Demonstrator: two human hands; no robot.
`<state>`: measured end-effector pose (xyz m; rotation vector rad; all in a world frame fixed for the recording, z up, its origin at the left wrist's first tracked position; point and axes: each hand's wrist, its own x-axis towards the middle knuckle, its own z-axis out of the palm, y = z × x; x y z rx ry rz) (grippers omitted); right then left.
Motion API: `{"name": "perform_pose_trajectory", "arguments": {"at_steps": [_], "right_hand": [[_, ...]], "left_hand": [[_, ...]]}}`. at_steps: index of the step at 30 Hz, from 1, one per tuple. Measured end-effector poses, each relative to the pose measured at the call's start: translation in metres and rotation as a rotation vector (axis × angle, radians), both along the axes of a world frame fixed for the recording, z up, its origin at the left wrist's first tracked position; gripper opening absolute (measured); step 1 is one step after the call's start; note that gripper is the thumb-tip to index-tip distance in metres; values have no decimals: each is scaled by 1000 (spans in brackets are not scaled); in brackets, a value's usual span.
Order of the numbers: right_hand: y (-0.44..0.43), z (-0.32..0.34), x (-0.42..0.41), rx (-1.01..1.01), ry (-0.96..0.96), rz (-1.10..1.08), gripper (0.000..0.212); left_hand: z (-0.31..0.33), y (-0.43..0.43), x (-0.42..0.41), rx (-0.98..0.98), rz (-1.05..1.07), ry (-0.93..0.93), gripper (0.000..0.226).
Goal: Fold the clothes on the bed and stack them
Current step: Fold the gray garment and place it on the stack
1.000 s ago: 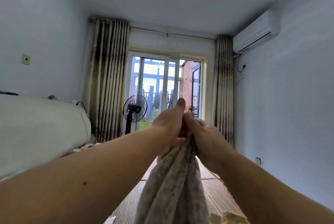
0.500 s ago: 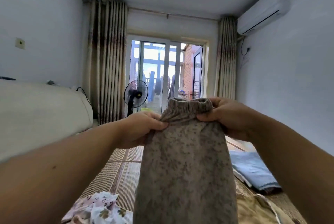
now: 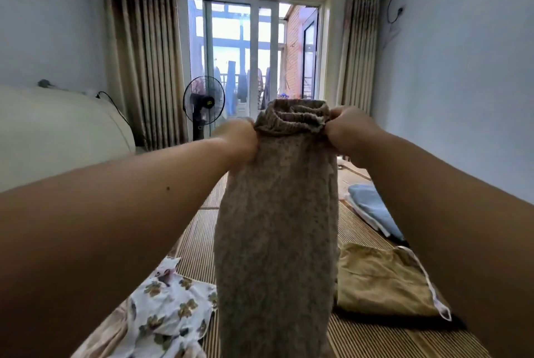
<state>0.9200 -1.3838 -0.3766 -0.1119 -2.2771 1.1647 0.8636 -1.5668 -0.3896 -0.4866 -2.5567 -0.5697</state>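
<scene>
Head view, nearest first. Low and left of the speckled garment [image 3: 277, 227], crumpled on the bed mat [image 3: 361, 337]: a floral piece [image 3: 170, 314], not yet folded. Low and right of the garment: a khaki piece [image 3: 381, 279], roughly flattened, with white edging along one side.

Between the two, lifted clear of the bed and hanging straight down past the bottom of the frame: the speckled garment itself. At its top, the elastic waistband [image 3: 291, 117], bunched and gaping. Left grip [image 3: 241, 137] clenched on the band's left end, right grip [image 3: 346, 132] clenched on its right end.

Probably ready to be laid flat for folding. Risk of a skewed landing, with the lower end out of sight and likely to catch on the floral or khaki piece. Little bare mat showing directly under the garment, so both pieces crowd the landing spot. Risk too of one end slipping, with only the band's edges pinched.

Farther right of the garment: a folded blue pile [image 3: 372, 210] on something white, seemingly the stack. Behind the garment: a standing fan [image 3: 203, 100], then a glass door [image 3: 245, 54] flanked by curtains [image 3: 144, 39].
</scene>
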Motion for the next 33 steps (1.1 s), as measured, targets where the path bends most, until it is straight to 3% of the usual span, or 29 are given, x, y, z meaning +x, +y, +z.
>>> {"name": "perform_pose_trajectory", "arguments": {"at_steps": [3, 8, 12, 16, 18, 20, 23, 27, 31, 33], "right_hand": [[7, 1, -3, -88, 65, 102, 29], [13, -20, 7, -217, 23, 294, 26], [14, -92, 33, -125, -169, 360, 20], [2, -205, 66, -220, -471, 471, 18], [-2, -261, 83, -257, -608, 473, 21], [-3, -301, 95, -291, -720, 483, 23], [-1, -332, 100, -210, -802, 479, 22], [-2, -332, 85, -236, -681, 346, 14], [-7, -326, 57, -259, -500, 36, 32], [-7, -332, 52, -223, -473, 5, 46]], "left_hand": [[3, 1, -12, 221, -80, 58, 16], [-26, -11, -5, 199, -187, 106, 21], [-104, -32, 19, 103, -298, -183, 21], [-208, -51, 53, -190, -327, -411, 21], [-251, -59, 71, -392, -415, -575, 23], [-280, -66, 88, -470, -516, -728, 23], [-298, -72, 103, -367, -610, -860, 30], [-297, -72, 93, -123, -447, -922, 12], [-297, -58, 67, 245, -133, -746, 21], [-301, -54, 59, 327, -53, -680, 40]]}}
